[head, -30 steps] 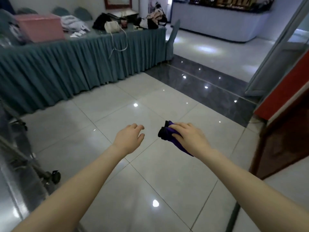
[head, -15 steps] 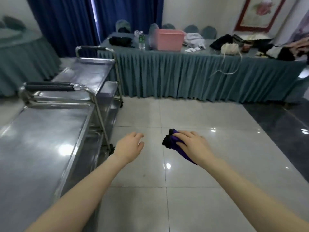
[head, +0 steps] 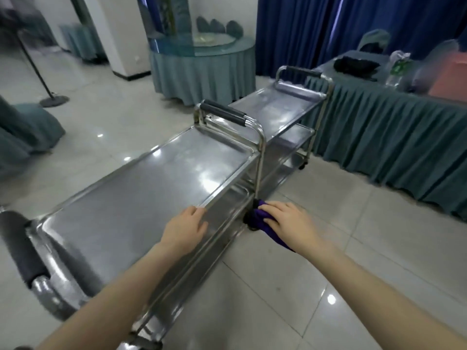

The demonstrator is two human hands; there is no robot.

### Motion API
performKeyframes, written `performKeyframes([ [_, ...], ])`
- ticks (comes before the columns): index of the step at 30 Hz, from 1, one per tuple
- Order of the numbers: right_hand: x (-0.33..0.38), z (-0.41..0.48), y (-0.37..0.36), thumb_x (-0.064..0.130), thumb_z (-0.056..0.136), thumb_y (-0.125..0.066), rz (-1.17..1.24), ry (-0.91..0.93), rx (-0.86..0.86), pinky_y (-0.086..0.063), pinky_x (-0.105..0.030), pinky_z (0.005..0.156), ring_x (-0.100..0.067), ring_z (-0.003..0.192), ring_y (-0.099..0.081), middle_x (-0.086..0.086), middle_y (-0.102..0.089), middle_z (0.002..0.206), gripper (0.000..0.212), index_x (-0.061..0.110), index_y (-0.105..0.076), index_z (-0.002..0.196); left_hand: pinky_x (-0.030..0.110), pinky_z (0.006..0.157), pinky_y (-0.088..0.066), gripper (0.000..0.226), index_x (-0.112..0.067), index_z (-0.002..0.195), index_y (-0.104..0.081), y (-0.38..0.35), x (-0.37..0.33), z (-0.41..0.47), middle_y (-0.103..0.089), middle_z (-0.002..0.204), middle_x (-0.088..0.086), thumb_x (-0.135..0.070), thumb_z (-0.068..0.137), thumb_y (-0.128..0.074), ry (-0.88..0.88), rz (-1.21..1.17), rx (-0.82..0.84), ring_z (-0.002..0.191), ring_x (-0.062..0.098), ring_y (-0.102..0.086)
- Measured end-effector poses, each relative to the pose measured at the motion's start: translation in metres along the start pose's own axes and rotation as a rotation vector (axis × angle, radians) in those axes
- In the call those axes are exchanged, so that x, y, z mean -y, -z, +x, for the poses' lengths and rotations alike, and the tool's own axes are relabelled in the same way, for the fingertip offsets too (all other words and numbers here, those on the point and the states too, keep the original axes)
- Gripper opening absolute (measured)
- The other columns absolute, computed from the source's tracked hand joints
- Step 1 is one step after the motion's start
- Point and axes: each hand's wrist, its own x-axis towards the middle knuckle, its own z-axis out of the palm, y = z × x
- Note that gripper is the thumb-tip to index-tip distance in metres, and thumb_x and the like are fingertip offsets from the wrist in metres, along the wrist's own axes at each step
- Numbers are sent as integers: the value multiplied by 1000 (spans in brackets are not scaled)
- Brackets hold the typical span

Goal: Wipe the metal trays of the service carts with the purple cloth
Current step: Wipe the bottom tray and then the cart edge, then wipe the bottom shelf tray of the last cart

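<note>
Pale glossy tile floor [head: 341, 223] carries two steel carts end to end. The near cart [head: 260, 157] runs from 8 o'clock to the middle, its top tray [head: 151, 188] shining with glare. The far cart [head: 275, 109] stands at 1 o'clock, beside a skirted long worktop [head: 379, 137] at 2 o'clock. That worktop bears a dark bag [head: 356, 64], a bottle [head: 399, 69] and a blurred pink box [head: 449, 77]. A round skirted worktop [head: 202, 72] at 12 o'clock holds a glass turntable [head: 214, 41]. A post base [head: 54, 99] sits at 10 o'clock.
</note>
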Motion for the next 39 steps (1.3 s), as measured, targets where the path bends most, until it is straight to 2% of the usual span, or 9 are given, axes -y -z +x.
performKeyframes([
  [5,15,67,-26,42,102,-37,-13,129,69,-42,-40,97,-18,124,-44,14,-41,147,39,36,-45,140,35,82,-47,34,-25,128,-50,-13,36,2,-52,124,-2,-35,97,-45,157,-46,-68,110,23,-55],
  [9,41,104,-52,41,102,-36,2,265,142,-41,-38,98,-19,127,-43,12,-41,148,40,34,-44,141,38,86,-47,36,-23,130,-50,-25,66,-23,-53,125,1,-34,96,-45,318,-49,-43,111,26,-55],
  [12,62,120,-77,42,102,-37,-17,391,207,-41,-38,97,-20,125,-44,13,-40,149,40,35,-44,141,38,82,-48,34,-20,127,-54,-39,80,-50,-55,122,3,-31,95,-48,438,-70,-89,107,27,-55],
  [19,103,128,-148,43,101,-35,-59,704,455,-41,-40,95,-21,126,-43,12,-38,150,42,35,-42,142,42,85,-49,39,-17,128,-54,-86,76,-126,-53,125,3,-29,91,-55,789,-125,-83,113,28,-52],
  [22,110,125,-182,41,102,-35,-67,833,548,-39,-37,96,-21,129,-42,12,-38,150,41,36,-41,142,41,82,-50,39,-20,129,-52,-116,61,-157,-52,127,1,-30,91,-54,955,-156,-66,112,26,-51],
  [26,105,127,-238,41,103,-33,-145,971,636,-36,-38,96,-22,128,-41,11,-36,151,40,37,-38,142,40,93,-47,47,-23,139,-44,-180,41,-175,-45,139,0,-34,93,-50,1089,-194,13,122,22,-47],
  [31,81,123,-341,42,102,-32,-149,961,736,-35,-38,95,-21,126,-42,12,-39,149,39,38,-39,141,38,97,-43,50,-22,143,-38,-281,54,-175,-36,149,3,-36,95,-46,1173,-250,72,128,24,-42],
  [35,72,129,-456,43,102,-29,-190,1031,709,-36,-35,95,-19,127,-41,13,-38,148,41,38,-38,142,39,100,-40,52,-22,143,-39,-377,91,-176,-33,152,5,-34,94,-49,1218,-242,17,133,26,-38],
  [39,81,147,-580,40,102,-36,-97,1097,594,-41,-36,95,-21,125,-48,12,-42,147,39,34,-46,139,41,91,-48,49,-13,133,-52,-477,145,-183,-48,140,9,-24,86,-61,1157,-155,-117,124,32,-48],
])
